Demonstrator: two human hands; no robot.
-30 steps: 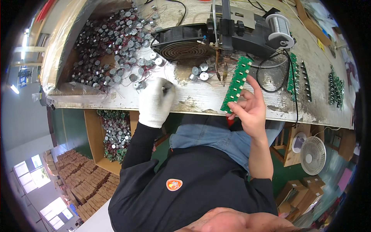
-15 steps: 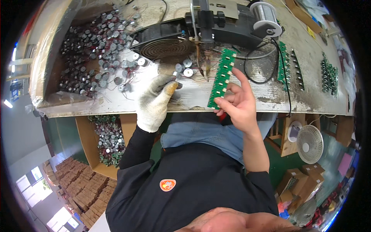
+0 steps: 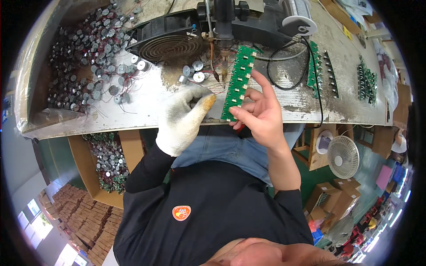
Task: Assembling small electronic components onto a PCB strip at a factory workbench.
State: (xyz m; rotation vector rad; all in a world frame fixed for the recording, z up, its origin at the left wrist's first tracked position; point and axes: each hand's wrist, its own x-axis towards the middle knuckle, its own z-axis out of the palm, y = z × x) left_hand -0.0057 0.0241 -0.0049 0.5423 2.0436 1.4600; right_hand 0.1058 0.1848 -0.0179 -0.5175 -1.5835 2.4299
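My right hand [image 3: 262, 115], bare, pinches a long green circuit board [image 3: 238, 82] near its lower end, index finger stretched along its edge. Small pale connectors run down the board. It is tilted, its upper part beside the soldering iron tip [image 3: 224, 66]. My left hand [image 3: 182, 117], in a white glove with a stained thumb, is closed just left of the board. Thin red wires [image 3: 218, 92] show at its fingertips; the grip itself is partly hidden. Beyond that hand, a few small round motors [image 3: 198, 77] lie on the worn white table [image 3: 146, 106].
A box [image 3: 37, 95] of wired motors stands at left. Behind are a black fan-like unit [image 3: 171, 46] and a solder wire spool [image 3: 299, 17]. A black cable [image 3: 317, 84] crosses the table; more green boards [image 3: 314, 71] lie at right. Below the edge are a carton [image 3: 84, 164] and a white fan [image 3: 343, 157].
My left hand has come nearer the board, its fingertips now beside the wires. The view has shifted, so the table and tools sit further left. My right hand keeps its hold on the board.
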